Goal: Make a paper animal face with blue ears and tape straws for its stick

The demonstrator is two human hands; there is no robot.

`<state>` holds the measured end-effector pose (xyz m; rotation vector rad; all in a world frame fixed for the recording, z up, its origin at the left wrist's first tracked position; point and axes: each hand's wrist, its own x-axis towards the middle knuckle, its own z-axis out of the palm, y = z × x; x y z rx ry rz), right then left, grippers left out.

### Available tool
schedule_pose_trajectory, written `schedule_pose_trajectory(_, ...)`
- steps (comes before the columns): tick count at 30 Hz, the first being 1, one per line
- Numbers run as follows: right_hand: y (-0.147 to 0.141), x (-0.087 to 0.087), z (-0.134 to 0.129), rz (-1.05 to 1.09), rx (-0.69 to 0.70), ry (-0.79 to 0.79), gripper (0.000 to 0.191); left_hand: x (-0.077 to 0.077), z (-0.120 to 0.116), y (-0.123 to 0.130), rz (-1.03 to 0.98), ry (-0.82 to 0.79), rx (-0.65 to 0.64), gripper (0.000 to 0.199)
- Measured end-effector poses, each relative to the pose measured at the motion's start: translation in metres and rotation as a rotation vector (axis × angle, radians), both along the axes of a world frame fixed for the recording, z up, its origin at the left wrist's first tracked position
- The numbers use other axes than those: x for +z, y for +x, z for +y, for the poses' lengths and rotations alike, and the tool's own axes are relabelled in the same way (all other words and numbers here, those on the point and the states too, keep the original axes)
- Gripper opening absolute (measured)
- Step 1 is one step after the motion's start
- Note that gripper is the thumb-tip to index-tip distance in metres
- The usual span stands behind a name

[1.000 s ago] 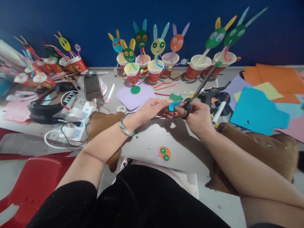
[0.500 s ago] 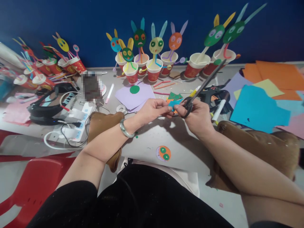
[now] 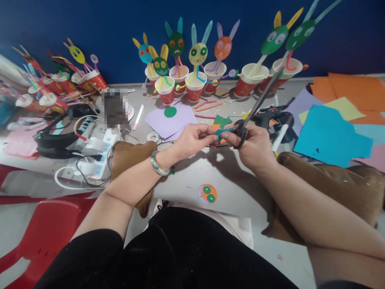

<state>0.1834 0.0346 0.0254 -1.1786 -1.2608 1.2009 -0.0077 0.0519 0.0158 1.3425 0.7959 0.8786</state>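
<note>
Between thumb and fingers, my left hand point(image 3: 197, 138) pinches a small piece of blue paper point(image 3: 223, 131). My right hand point(image 3: 255, 146) is wrapped round dark-handled scissors point(image 3: 241, 132), whose blades point up and away to the right. The right thumb also touches the blue paper's edge. Just beyond the fingers lie green paper scraps point(image 3: 221, 120), with a bit of orange showing beneath the blue. Nearer my body, an orange paper disc point(image 3: 208, 194) with two green circles and a purple edge rests on the table.
Paper cups point(image 3: 195, 88) holding rabbit-like paper puppets line the blue wall. Coloured sheets point(image 3: 326, 134) spread on the right. A power strip point(image 3: 106, 156) with cables and a black headset point(image 3: 57, 136) sit left. Brown cloth lies under both forearms; a red chair point(image 3: 54, 228) stands lower left.
The scissors have tilted slightly, and my right hand has shifted a little to the right. The blue paper is turned to a flatter angle. My left hand keeps its pinch.
</note>
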Motion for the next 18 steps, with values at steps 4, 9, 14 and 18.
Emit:
schedule_pose_trajectory(4,-0.001,0.003,-0.001,-0.006,-0.033,-0.001,0.051,0.003,-0.002,0.001,0.048,-0.002,-0.019,0.014)
schedule_pose_trajectory(9,0.001,-0.001,0.0,-0.006,-0.029,0.032,0.044,0.01,-0.006,0.001,0.091,0.031,-0.031,0.02)
schedule_pose_trajectory(14,0.002,-0.006,0.001,-0.034,-0.013,0.099,0.035,0.014,-0.006,0.0,0.16,0.077,-0.029,0.025)
schedule_pose_trajectory(18,0.002,-0.005,0.0,-0.025,-0.014,0.098,0.037,0.01,-0.002,0.0,0.148,0.081,-0.004,0.038)
